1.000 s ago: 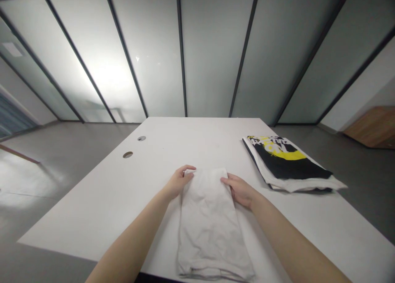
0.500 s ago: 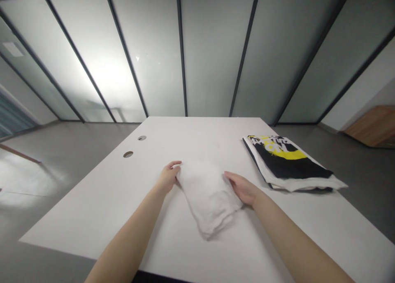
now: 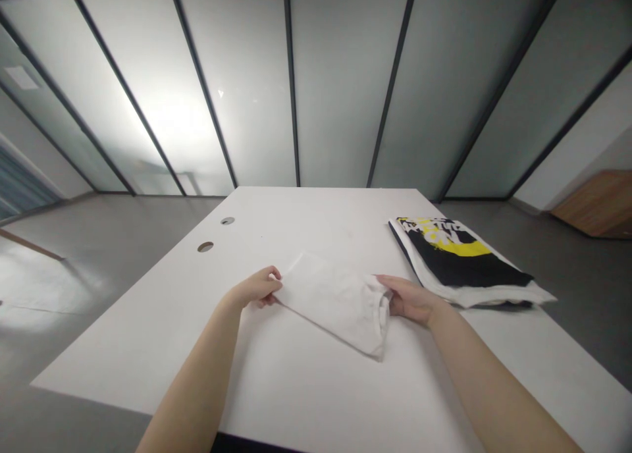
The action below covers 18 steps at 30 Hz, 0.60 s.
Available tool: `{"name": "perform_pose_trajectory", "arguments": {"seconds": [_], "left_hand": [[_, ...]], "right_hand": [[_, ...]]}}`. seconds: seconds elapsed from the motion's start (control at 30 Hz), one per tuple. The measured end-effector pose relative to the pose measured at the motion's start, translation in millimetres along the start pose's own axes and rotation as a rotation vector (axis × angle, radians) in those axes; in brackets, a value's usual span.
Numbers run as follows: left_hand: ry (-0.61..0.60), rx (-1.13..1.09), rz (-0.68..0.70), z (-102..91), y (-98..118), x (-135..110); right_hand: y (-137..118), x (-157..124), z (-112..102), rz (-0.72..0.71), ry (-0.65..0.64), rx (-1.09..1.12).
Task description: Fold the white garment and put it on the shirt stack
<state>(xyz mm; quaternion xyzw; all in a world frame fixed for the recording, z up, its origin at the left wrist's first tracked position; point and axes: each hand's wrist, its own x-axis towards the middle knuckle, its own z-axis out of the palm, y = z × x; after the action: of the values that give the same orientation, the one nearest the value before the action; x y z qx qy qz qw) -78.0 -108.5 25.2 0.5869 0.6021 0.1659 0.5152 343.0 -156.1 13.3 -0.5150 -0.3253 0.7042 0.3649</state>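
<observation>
A folded white garment (image 3: 336,300) is held a little above the white table (image 3: 162,328), slanting down toward the right. My left hand (image 3: 257,288) is closed on its left edge. My right hand (image 3: 412,299) grips its right end, fingers curled under the bunched cloth. The lower corner of the garment nearly touches the tabletop between my forearms.
A stack of folded shirts (image 3: 461,262), the top one black with yellow and white print, lies at the table's right side. Two round cable holes (image 3: 205,246) sit at the far left. Frosted glass panels stand behind; a wooden cabinet (image 3: 597,203) is at far right.
The long white garment that lay flat toward me has been folded up and lifted. It has turned sideways, and both hands have moved apart to its two ends.
</observation>
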Motion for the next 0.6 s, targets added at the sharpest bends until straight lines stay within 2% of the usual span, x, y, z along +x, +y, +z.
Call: {"name": "perform_pose_trajectory", "arguments": {"seconds": [0.1, 0.2, 0.27, 0.3, 0.33, 0.4, 0.47, 0.53, 0.6], "left_hand": [[0.136, 0.18, 0.043, 2.9, 2, -1], [0.412, 0.403, 0.164, 18.0, 8, -1], [0.54, 0.544, 0.299, 32.8, 14, -2], [0.551, 0.586, 0.388, 40.7, 16, -2], [0.524, 0.61, 0.484, 48.2, 18, -3], [0.387, 0.619, 0.652, 60.8, 22, -7], [0.229, 0.628, 0.744, 67.9, 26, -12], [0.143, 0.626, 0.735, 69.2, 30, -20], [0.115, 0.598, 0.669, 67.1, 35, -27]], "right_hand": [[3, 3, 3, -0.05, 0.056, -0.046], [5, 10, 12, -0.195, 0.178, 0.095], [5, 12, 16, -0.167, 0.159, 0.157], [5, 12, 17, -0.118, 0.124, 0.156], [5, 11, 17, -0.07, 0.088, 0.137], [6, 5, 16, -0.021, 0.036, 0.079], [7, -1, 18, -0.025, 0.005, 0.032], [8, -5, 21, -0.038, -0.016, 0.015], [9, -7, 25, -0.021, -0.031, 0.01]]}}
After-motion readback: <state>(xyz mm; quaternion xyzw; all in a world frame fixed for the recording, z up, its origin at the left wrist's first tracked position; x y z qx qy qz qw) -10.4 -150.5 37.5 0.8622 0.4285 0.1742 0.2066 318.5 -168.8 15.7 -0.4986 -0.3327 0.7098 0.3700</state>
